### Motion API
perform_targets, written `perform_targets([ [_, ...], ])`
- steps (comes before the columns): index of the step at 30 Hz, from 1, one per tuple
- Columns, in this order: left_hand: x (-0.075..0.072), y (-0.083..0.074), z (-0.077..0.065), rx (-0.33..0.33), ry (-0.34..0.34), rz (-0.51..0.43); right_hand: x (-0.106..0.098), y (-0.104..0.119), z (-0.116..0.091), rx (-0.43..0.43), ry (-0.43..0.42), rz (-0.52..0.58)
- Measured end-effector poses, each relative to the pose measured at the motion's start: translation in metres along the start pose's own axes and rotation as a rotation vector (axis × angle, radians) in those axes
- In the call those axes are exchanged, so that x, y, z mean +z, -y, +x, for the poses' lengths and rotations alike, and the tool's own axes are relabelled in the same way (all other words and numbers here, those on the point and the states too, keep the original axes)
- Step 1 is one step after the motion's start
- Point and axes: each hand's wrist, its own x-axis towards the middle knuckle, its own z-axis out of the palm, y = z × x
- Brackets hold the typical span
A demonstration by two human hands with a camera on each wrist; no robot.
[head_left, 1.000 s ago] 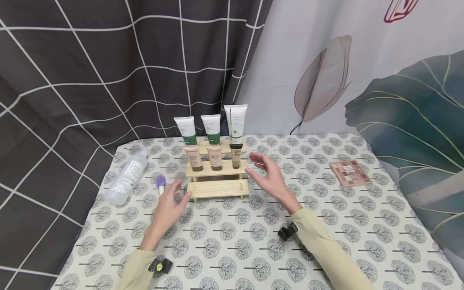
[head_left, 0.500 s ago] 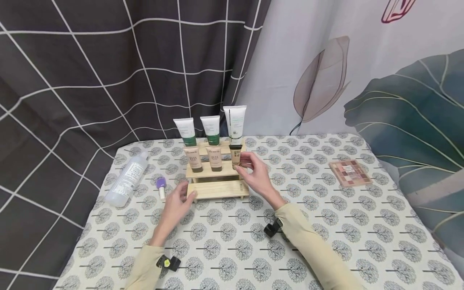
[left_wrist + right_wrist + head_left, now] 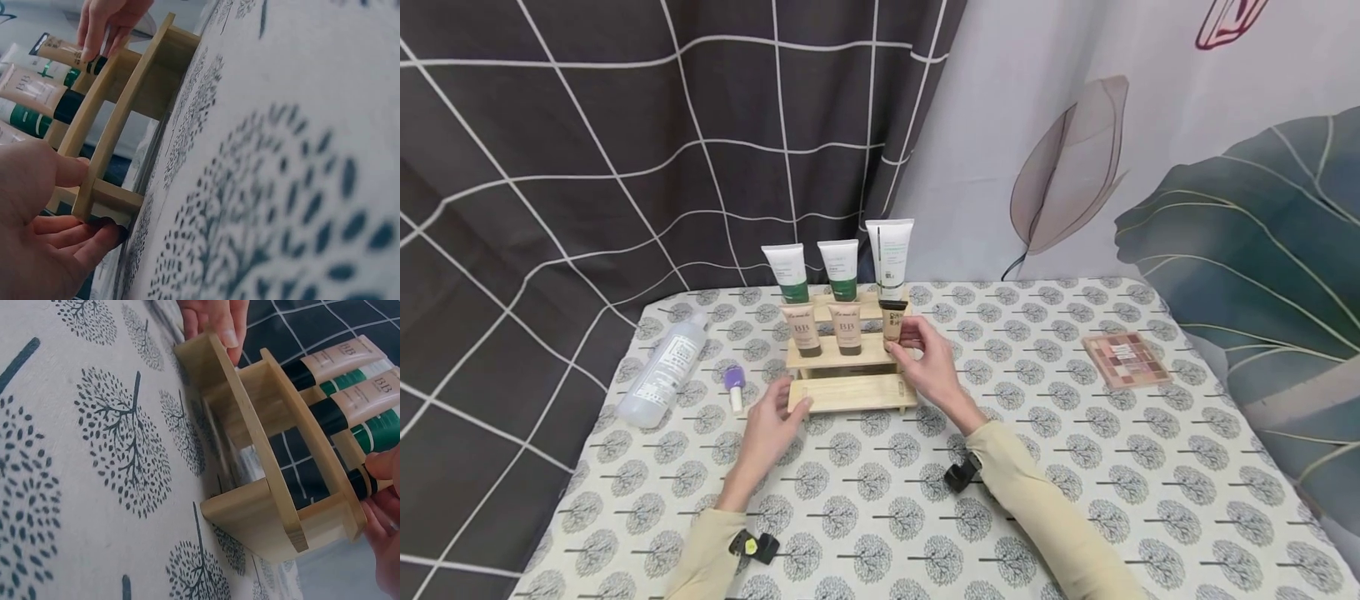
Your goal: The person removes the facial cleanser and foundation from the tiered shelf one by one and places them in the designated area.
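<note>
A three-step wooden rack [image 3: 853, 392] stands on the tablecloth in the head view. My left hand [image 3: 767, 427] grips the left end of its lowest step, with the thumb on top and fingers beneath in the left wrist view. My right hand [image 3: 934, 367] pinches a small beige-gold cosmetic tube [image 3: 892, 320] at the right end of the middle step; its dark cap [image 3: 357, 482] faces down on that step. Beside it on the same step stand two pink BB cream tubes [image 3: 847, 327]. Two white-and-green tubes [image 3: 840, 271] and a taller white tube [image 3: 890, 258] stand on the top step.
A clear bottle [image 3: 664, 372] with a white label lies at the left of the table. Near my left hand lies a small purple-and-white item [image 3: 734, 387]. An eyeshadow palette [image 3: 1124, 360] lies at the right. Curtains hang behind the table.
My right hand has moved left and taken hold of the small beige-gold tube. My left hand has moved right from beside the rack and gripped its lowest step.
</note>
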Motion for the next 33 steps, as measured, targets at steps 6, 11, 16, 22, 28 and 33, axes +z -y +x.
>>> perform_targets([
  [6,0.002,0.002,0.002,-0.006,-0.006,-0.044,-0.005,-0.001,-0.004,0.015,-0.025,0.055],
  [11,0.004,0.006,0.003,-0.006,0.001,-0.081,-0.011,-0.002,-0.007,0.018,-0.029,0.064],
  [16,0.004,0.010,0.006,-0.009,0.007,-0.101,-0.022,0.011,-0.014,0.025,-0.017,0.058],
  [22,0.004,0.013,0.007,-0.026,0.012,-0.141,-0.038,0.026,-0.026,0.025,-0.034,0.046],
  [28,0.004,0.016,0.006,-0.051,0.022,-0.174,-0.051,-0.004,-0.034,0.038,-0.046,0.020],
  [33,0.004,0.016,0.006,-0.050,0.026,-0.201,-0.061,-0.009,-0.044,0.052,-0.036,-0.017],
])
